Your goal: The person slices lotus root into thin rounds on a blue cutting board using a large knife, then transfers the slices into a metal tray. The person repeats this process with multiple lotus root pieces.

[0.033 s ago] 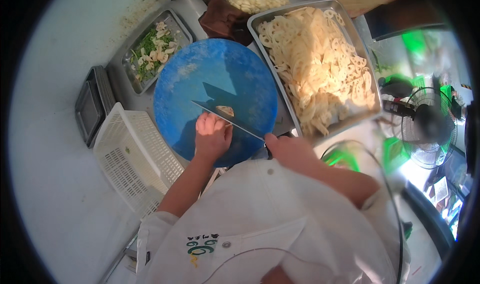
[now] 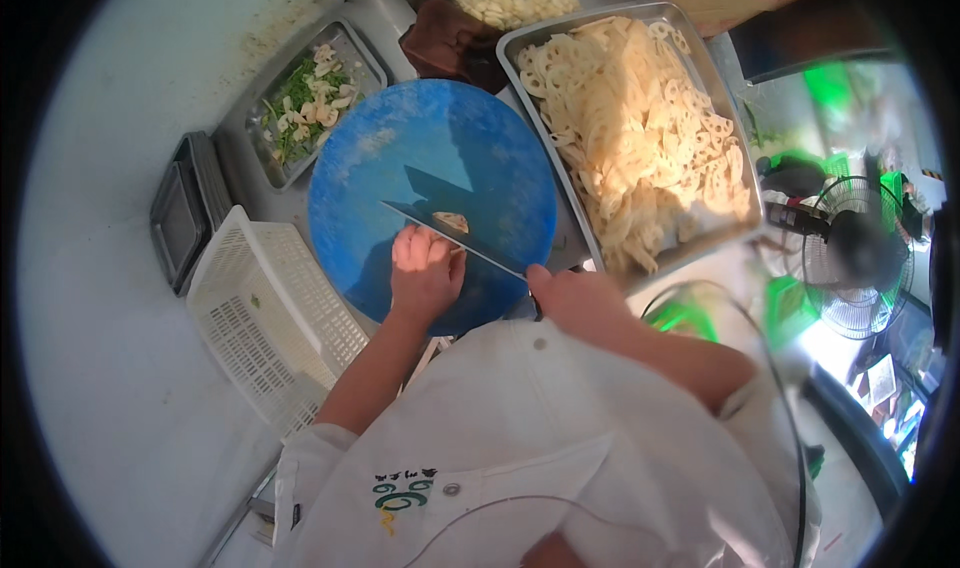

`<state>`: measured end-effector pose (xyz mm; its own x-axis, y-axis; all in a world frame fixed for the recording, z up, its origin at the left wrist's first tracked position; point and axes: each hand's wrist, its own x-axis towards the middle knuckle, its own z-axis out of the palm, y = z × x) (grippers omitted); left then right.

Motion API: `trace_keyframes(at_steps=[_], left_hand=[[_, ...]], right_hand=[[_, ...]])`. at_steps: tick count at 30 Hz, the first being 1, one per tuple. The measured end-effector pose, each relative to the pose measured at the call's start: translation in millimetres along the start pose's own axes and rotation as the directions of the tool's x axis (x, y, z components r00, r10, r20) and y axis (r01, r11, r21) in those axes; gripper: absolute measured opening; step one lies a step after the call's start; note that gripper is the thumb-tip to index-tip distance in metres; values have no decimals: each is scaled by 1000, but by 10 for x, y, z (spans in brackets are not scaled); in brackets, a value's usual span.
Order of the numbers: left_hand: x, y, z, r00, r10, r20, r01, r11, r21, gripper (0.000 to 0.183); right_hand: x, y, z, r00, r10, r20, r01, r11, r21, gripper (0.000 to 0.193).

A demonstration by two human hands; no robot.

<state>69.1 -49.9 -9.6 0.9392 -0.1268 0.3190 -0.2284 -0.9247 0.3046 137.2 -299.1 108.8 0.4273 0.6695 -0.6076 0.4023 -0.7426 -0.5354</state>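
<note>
A round blue cutting board [image 2: 430,148] lies in front of me. My left hand [image 2: 425,268] rests on its near part, fingers curled down on a small pale piece of lotus root [image 2: 450,221]. A cleaver [image 2: 440,228] stands with its edge on that piece, right against my left knuckles. My right hand [image 2: 575,298] grips the cleaver's handle at the board's near right rim. Most of the piece is hidden behind the blade and my fingers.
A large metal tray [image 2: 527,38] heaped with sliced lotus root sits right of the board. A small metal tray [image 2: 368,50] of greens and pale slices, a brown cloth [image 2: 450,38], dark stacked trays [image 2: 180,218] and a white plastic basket [image 2: 260,308] surround it. A fan [image 2: 855,258] stands at right.
</note>
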Motion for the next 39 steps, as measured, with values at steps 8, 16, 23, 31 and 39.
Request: trace_keyframes(at_steps=[8,16,23,31,39], left_hand=[[54,9,-19,1000,-11,10,11,1000,-17,35],[126,-217,-160,868,-495,40,494,856,-153,68],[-16,-525,-635,995,-40,92,27,991,132,75],[-90,-310,-507,895,-293,335,234,950,206,92],[-122,-262,-425,908,-323,268,255,932,257,83]], right_hand=[[914,-142,153,981,-46,-188,58,997,55,16],[863,187,199,969,160,-190,-124,975,185,19],[685,421,259,955,120,-270,-69,979,192,23],[543,85,205,955,142,-258,-111,985,133,18],[202,-125,133,953,96,-288,-100,995,0,11]])
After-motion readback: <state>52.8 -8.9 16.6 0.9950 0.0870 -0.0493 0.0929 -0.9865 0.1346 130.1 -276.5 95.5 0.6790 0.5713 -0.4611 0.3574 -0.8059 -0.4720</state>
